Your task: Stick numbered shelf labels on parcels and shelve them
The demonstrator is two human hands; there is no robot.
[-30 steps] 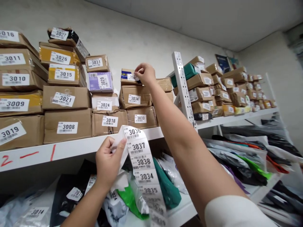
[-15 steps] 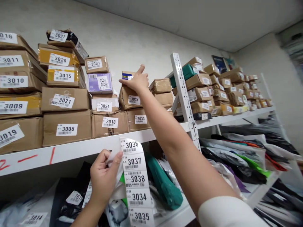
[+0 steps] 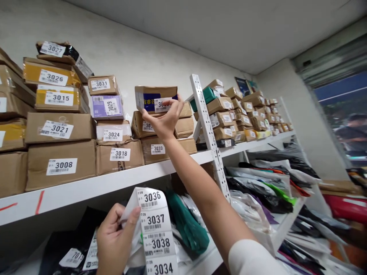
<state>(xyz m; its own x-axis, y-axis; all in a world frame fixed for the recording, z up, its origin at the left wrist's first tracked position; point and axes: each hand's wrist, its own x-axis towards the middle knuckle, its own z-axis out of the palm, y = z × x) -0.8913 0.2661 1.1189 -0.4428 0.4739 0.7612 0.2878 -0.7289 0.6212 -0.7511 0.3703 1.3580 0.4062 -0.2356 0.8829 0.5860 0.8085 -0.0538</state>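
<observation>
My right hand [image 3: 166,120] reaches up to the top shelf and grips a small cardboard box [image 3: 164,91] with a dark blue patch and a white number label, partly hidden by my fingers. The thumb is at its lower left and the fingers are at its right side. Below it sits a box labelled 3033 [image 3: 147,151], with another labelled box between them. Lower down, my left hand [image 3: 116,236] pinches a strip of white number labels [image 3: 156,221]; 3036, 3037, 3038 and 3034 are readable on it.
Labelled boxes are stacked to the left, including 3008 [image 3: 37,168] and a purple box [image 3: 97,109]. A white perforated post [image 3: 205,122] rises to the right of my right hand. Bagged parcels, one a green bag [image 3: 186,225], lie on the lower shelf. A person [image 3: 354,133] is at far right.
My right hand has closed on the blue-patched box, which now shows larger and nearer above the stack. The view has swung right, and the label strip sits lower in it.
</observation>
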